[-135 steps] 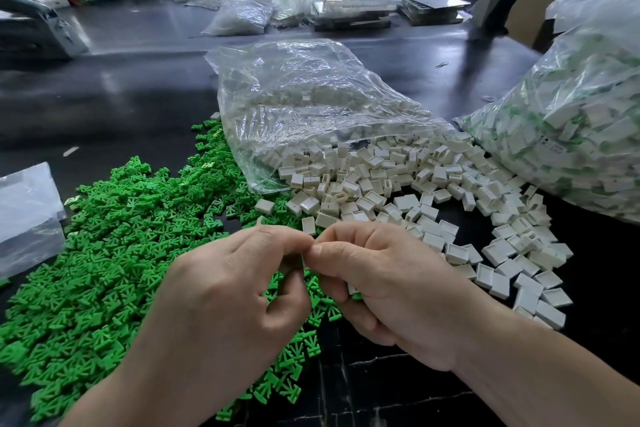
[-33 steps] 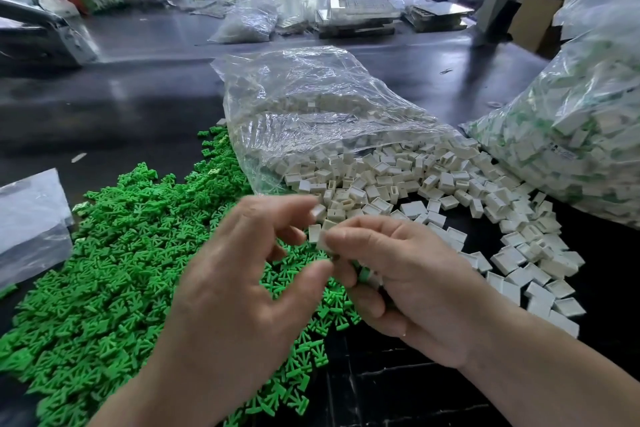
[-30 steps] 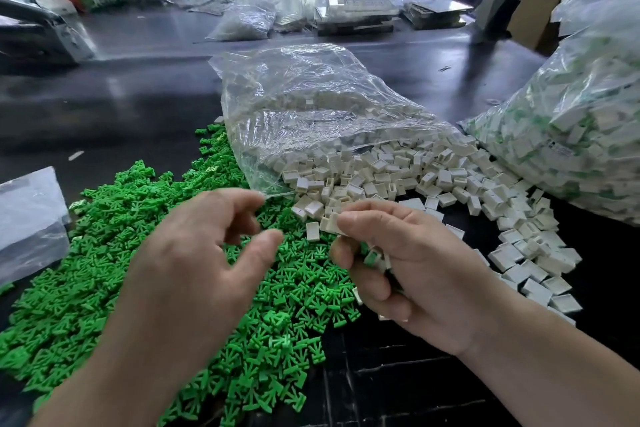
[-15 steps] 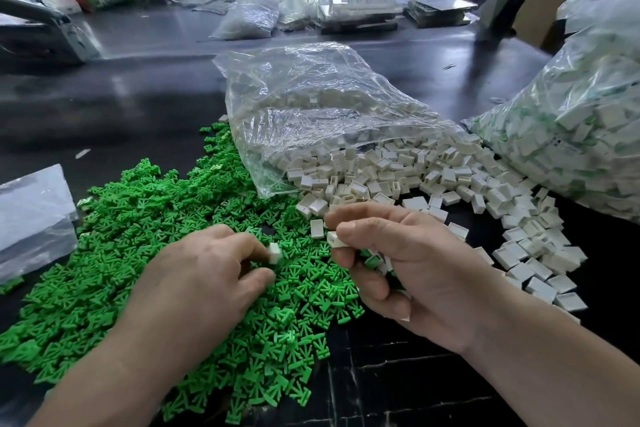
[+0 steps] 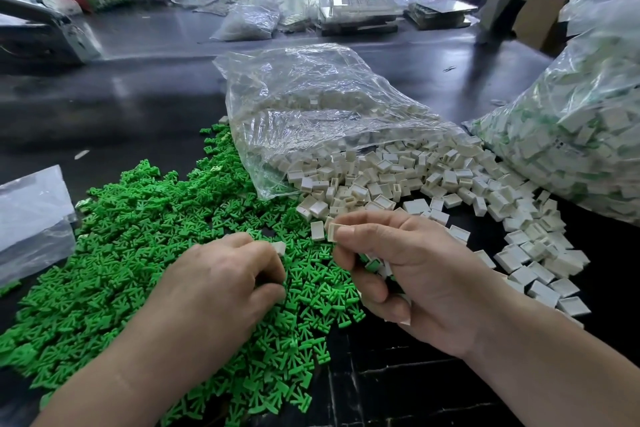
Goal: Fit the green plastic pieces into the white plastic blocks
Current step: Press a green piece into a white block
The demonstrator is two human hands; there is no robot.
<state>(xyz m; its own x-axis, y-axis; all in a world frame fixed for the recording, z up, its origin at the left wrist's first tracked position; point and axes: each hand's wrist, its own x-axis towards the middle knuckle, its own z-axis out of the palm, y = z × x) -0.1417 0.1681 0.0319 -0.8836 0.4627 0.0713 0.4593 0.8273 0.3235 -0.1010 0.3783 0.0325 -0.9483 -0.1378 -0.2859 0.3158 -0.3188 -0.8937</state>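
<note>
Single view: head-worn wide-angle camera, facing forward and down, close over dark worktop (image 5: 138,107). Left hand (image 5: 221,284) near, at 7 o'clock; right hand (image 5: 408,274) near, at 5 o'clock; worktop recedes toward 12 o'clock.

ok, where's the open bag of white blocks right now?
Head view, centre: the clear bag lies flat, its mouth spilling white blocks toward the camera, with the green pieces on its left and a fuller bag on its right.
</note>
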